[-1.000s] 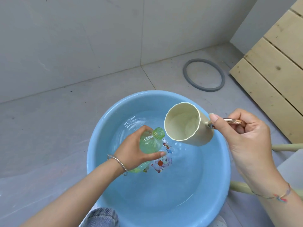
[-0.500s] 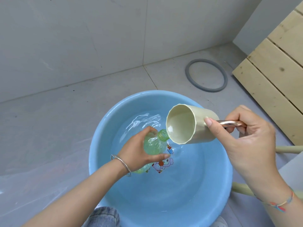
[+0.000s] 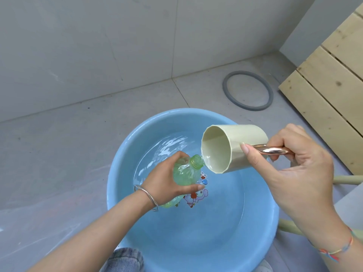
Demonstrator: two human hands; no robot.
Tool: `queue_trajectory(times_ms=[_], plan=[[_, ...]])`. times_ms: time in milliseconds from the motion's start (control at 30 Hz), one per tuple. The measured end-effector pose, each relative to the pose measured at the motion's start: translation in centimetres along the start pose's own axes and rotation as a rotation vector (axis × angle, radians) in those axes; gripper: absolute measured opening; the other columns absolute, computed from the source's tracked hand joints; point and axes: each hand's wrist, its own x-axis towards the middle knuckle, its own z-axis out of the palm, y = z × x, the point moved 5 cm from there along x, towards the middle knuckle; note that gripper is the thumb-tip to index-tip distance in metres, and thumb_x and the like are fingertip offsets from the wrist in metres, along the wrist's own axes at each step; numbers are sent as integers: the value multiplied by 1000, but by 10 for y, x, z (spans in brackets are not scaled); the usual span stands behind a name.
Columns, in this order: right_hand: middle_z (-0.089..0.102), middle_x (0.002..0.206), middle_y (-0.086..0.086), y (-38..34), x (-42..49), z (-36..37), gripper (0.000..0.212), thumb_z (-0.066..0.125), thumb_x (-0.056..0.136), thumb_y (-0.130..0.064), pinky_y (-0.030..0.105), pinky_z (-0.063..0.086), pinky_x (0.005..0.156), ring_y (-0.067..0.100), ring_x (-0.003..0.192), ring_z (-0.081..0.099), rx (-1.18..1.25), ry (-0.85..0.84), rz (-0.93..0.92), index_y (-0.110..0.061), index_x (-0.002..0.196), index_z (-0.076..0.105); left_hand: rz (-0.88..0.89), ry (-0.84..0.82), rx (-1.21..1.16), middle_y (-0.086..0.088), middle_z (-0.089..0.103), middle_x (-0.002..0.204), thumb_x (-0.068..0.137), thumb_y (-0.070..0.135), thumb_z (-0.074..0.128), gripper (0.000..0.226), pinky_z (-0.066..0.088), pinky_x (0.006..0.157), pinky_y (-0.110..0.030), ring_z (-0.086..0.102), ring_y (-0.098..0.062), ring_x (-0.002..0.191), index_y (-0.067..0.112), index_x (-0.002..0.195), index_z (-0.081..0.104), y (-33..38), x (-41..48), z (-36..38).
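L hand (image 3: 167,181): wrapped round clear green plastic bottle (image 3: 186,171), over blue plastic basin (image 3: 125,154).
R hand (image 3: 296,165): clasps tipped cream cup (image 3: 231,148) by handle, rim at bottle mouth.

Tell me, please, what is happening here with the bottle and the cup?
A person is working over a blue basin that holds some water. The left hand grips a green plastic bottle, tilted, with its mouth open. The right hand holds a cream cup by its shiny handle and tips it so that its rim meets the bottle's mouth. It seems water is being poured from the cup into the bottle.
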Motion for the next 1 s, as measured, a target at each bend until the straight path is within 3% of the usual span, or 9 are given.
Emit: queue_trajectory(times_ms=[133,300,467,633,800,1000], plan=[[42,61,-4,-3,1,0,37,74,77,-21,15,28,59,18,64,39,-29,7,-27,-9,58,45,8,6,-6,31,52,98,64,49,83,57,33,79,-1,48,3,97,36,104,45,1,0,-1],[43,61,0,-5,1,1,37,74,77,-23,22,31,61,23,64,39,-60,0,-59,-6,58,48,-5,2,7,27,55,100,63,53,82,59,38,82,-11,52,-1,96,35,108,48,-3,1,1],[41,61,-4,-12,2,1,37,72,79,-24,23,29,63,15,66,37,-86,-2,-119,-7,58,47,-4,4,1,28,54,101,63,52,82,58,34,79,-3,51,1,95,36,106,47,-4,1,1],[36,59,0,-19,1,3,36,74,78,-19,28,26,63,15,66,27,-134,1,-215,-5,56,49,-16,-1,6,27,55,101,62,54,82,61,40,84,-18,53,-5,98,34,109,48,-3,2,3],[39,58,2,-25,-1,6,34,75,77,-17,29,27,67,13,68,24,-192,2,-323,-4,56,52,-4,10,9,28,53,99,63,52,83,58,36,79,-7,52,-4,96,38,104,45,-2,2,2],[40,57,1,-32,-2,6,34,74,79,-15,24,28,74,12,70,24,-196,19,-425,-5,55,52,10,19,7,14,61,106,63,53,82,62,42,89,-29,56,-12,100,29,111,50,-3,3,3]])
